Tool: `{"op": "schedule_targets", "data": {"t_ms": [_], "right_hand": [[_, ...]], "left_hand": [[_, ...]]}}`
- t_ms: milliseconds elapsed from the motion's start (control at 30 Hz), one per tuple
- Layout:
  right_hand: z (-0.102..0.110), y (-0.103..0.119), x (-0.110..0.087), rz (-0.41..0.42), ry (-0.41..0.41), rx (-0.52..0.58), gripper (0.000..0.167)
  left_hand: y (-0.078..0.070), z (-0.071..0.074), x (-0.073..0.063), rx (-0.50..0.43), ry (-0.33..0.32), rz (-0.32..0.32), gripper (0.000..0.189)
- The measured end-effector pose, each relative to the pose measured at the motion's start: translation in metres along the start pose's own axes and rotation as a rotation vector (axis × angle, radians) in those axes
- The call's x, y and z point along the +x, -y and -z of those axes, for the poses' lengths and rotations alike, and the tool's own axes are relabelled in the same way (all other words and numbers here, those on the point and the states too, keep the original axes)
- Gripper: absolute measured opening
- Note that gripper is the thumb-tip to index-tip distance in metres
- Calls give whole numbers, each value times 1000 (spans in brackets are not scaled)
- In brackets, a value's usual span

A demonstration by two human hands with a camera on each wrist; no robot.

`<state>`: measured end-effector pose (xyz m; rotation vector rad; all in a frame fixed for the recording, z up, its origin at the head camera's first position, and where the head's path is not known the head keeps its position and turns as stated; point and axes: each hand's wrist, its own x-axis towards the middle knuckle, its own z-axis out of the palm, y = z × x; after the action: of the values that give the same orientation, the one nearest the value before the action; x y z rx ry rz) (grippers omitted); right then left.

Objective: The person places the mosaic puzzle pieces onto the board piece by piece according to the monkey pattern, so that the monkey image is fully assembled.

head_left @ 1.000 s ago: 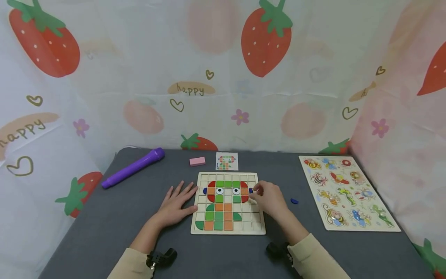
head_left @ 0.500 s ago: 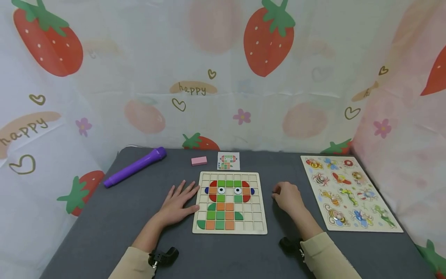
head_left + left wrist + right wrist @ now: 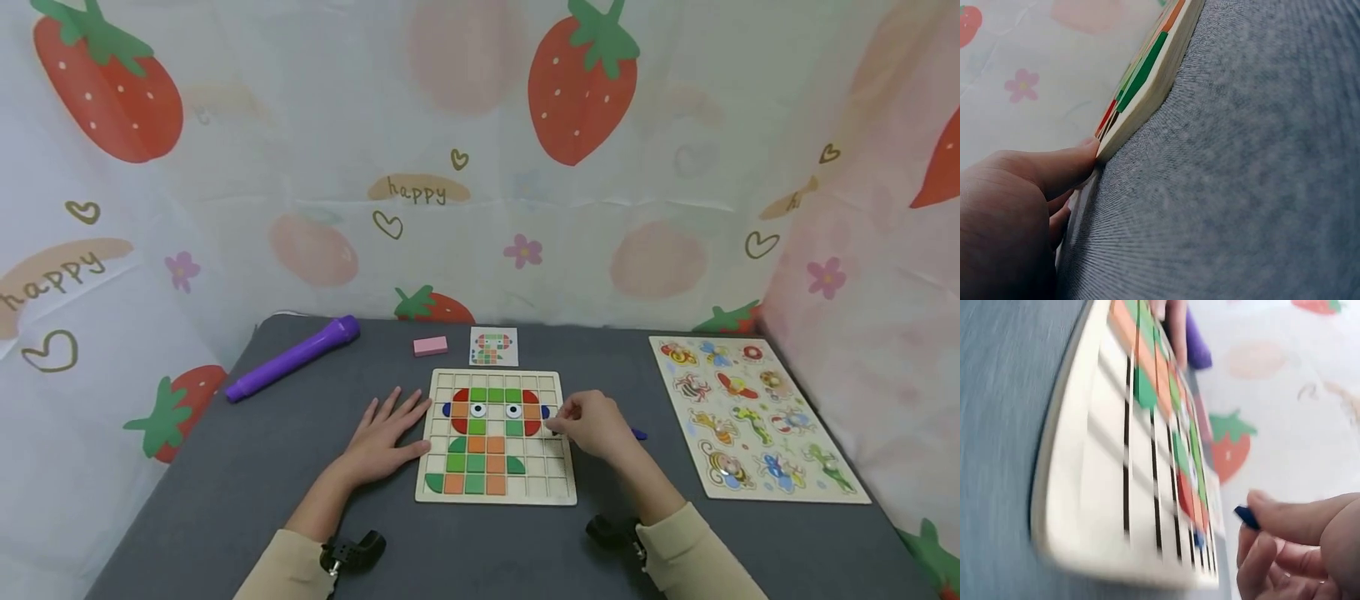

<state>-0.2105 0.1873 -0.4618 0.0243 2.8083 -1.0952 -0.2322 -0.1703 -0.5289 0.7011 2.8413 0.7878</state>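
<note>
A wooden grid board point(image 3: 551, 479) lies on the table, with green, orange, red and blue tiles set in it as a figure with two eye tiles point(image 3: 477, 410). My left hand point(image 3: 381, 446) rests flat at its left side, fingers spread, thumb tip against the board's edge in the left wrist view. Beside the board's right edge, my right hand point(image 3: 596, 425) pinches a small dark blue tile point(image 3: 1247, 517) between thumb and finger. A blue tile point(image 3: 545, 412) sits in the board just by those fingertips. Another blue tile point(image 3: 639, 434) lies on the table, partly behind the right wrist.
Behind the board lie a small picture card point(image 3: 494, 347) and a pink block point(image 3: 430, 346). A purple tube with a wider end point(image 3: 292, 358) lies at the back left. To the right is a board of insect pictures point(image 3: 757, 417). A strawberry-print cloth point(image 3: 495, 283) stands behind the table.
My right hand moved off the board to the right, over the loose blue tile, then came back to the board's right edge with a blue tile. My left hand stayed put.
</note>
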Motion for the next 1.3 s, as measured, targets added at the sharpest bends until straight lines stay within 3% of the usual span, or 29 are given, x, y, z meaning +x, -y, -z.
{"op": "schedule_targets", "data": {"t_ms": [300,600,800,1033,1167,1300], "right_hand": [[-28,29,-2,60,45,150,14],[-57,46,-2,107,155,295,8],[-84,65,-4,166,223,182,12],[-112,87,-2,253,196,44,14],[-121,95,-2,240,149,10,17],[-125,103,-1,215,158,-31,21]], "left_hand": [[-1,-3,1,-17,4,-12,74],[-1,-5,0,-11,6,-8,75],[-1,-2,-1,1,-7,-9,70],[0,0,-1,10,-21,-21,69],[0,-1,-1,16,-20,-15,69],[0,-2,0,23,-24,-14,68]]}}
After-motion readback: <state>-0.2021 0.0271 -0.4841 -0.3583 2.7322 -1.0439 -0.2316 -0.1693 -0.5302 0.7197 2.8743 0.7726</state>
